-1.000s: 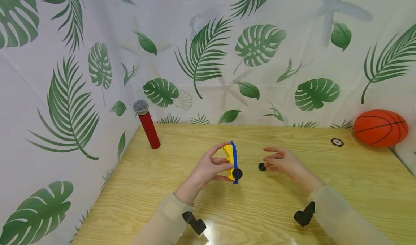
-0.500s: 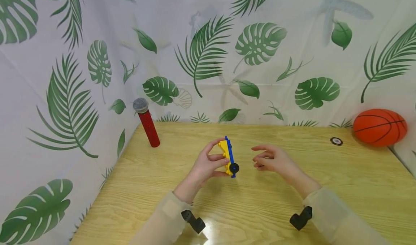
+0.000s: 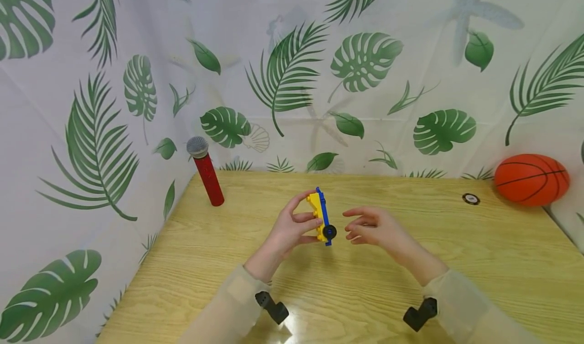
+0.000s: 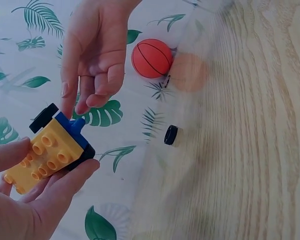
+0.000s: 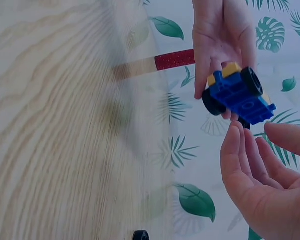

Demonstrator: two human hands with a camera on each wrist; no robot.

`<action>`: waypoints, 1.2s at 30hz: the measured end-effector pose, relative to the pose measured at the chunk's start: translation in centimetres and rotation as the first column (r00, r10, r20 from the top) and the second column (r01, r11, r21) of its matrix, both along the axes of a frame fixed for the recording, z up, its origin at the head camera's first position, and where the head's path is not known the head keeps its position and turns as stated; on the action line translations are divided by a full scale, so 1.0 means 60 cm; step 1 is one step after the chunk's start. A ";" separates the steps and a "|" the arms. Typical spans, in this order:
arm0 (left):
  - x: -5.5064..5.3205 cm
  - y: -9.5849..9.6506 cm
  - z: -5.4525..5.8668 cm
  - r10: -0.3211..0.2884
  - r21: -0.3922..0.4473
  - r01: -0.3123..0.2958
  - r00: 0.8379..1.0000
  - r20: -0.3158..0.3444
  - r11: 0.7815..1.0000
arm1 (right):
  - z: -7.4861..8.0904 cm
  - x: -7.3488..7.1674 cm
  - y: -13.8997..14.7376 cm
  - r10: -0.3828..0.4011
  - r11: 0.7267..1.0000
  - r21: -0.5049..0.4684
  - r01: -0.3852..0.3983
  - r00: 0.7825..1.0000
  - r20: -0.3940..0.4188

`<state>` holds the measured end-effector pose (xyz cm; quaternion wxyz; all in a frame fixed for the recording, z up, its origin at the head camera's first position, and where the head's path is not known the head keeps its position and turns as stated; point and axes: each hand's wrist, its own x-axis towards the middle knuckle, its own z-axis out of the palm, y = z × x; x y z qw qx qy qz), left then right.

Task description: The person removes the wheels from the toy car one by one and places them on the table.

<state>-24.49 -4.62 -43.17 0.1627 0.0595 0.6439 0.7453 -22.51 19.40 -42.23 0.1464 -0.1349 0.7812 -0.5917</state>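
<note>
2 hands point(image 3: 288, 227) point(image 3: 382, 228) — yellow-blue toy car point(image 3: 324, 213) in the left

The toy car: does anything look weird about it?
Yes. A black wheel lies loose on the table. That looks odd: in the head view, the near side of the toy car seems to lack one.
</note>
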 end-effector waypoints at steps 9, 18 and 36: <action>0.001 0.007 0.005 -0.010 0.004 0.010 1.000 -0.005 1.000 | 0.005 0.011 -0.012 0.035 0.999 -0.025 -0.036 0.999 -0.011; 0.002 0.011 0.002 -0.014 -0.004 0.014 1.000 -0.015 1.000 | -0.006 0.012 -0.019 0.063 0.996 -0.063 -0.063 0.998 0.011; 0.006 0.025 0.001 -0.004 -0.035 0.003 1.000 -0.023 0.999 | 0.003 0.019 -0.027 0.007 0.999 -0.054 -0.005 0.999 0.034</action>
